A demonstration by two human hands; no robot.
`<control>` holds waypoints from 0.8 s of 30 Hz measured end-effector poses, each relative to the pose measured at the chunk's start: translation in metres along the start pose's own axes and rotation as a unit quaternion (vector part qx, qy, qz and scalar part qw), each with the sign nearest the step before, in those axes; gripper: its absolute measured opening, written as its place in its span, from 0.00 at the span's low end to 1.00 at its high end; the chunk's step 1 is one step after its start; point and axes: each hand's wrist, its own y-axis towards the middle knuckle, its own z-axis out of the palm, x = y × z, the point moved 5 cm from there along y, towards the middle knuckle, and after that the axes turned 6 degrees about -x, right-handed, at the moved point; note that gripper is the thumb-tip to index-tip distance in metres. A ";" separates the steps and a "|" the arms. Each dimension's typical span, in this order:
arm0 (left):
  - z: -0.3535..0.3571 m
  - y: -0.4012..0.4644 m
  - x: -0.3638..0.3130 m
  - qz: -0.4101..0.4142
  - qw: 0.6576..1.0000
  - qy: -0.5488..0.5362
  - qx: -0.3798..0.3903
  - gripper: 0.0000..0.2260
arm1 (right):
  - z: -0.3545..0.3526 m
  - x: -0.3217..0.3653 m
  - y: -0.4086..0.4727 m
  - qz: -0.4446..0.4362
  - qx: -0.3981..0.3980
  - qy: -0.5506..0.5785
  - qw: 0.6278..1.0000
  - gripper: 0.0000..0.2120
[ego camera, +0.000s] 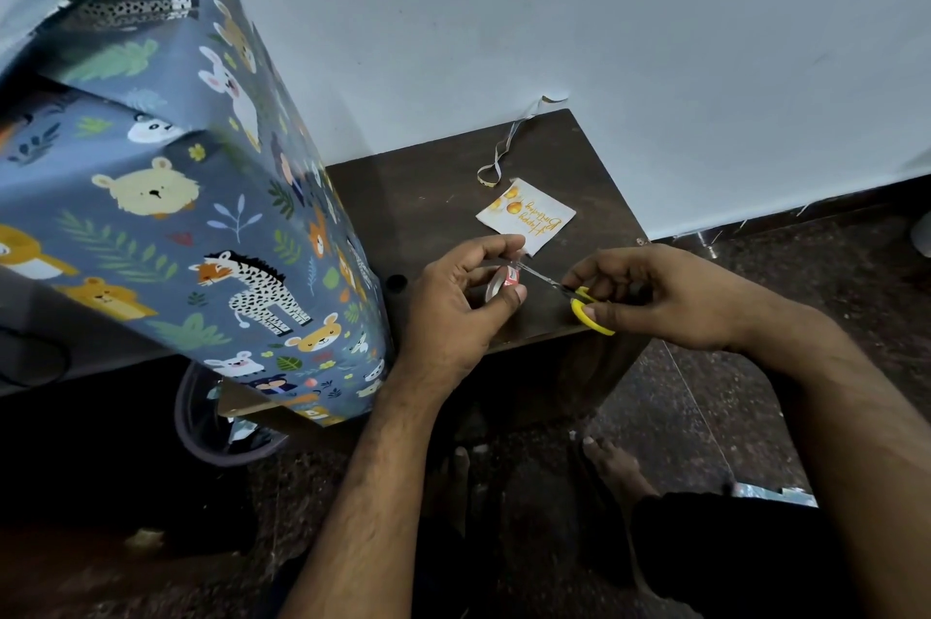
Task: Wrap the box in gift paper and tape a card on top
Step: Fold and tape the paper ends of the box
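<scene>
A tall box [201,195] wrapped in blue animal-print gift paper is stood at the left of a dark wooden surface [428,195], its top flap left loose, and a dark round bin [211,427] is partly hidden behind its lower corner. A birthday card [526,215] is laid flat near the far edge, just beyond the hands, with a thin paper strip [504,150] curled beside the pale wall [604,14]. A tape roll [501,283] is pinched in the left hand [453,296], and yellow-handled scissors [579,298] are gripped in the right hand [665,296], blades set against the drawn-out tape, above a dark speckled floor [755,392].

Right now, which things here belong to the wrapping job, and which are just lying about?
In the job: wrapped box; birthday card; tape roll in left hand; yellow scissors in right hand.
Lying about: paper strip; bin under the box.
</scene>
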 end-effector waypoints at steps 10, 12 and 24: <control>0.002 -0.001 -0.001 0.003 1.000 0.010 0.011 0.19 | -0.002 -0.002 0.000 0.008 0.003 0.013 1.000 0.12; 0.002 -0.001 0.000 -0.001 1.000 0.006 0.012 0.19 | -0.002 -0.002 0.000 0.008 0.004 0.009 1.000 0.11; 0.002 -0.001 -0.001 -0.012 1.000 -0.020 0.005 0.19 | -0.003 0.002 -0.002 -0.001 -0.010 -0.057 0.998 0.12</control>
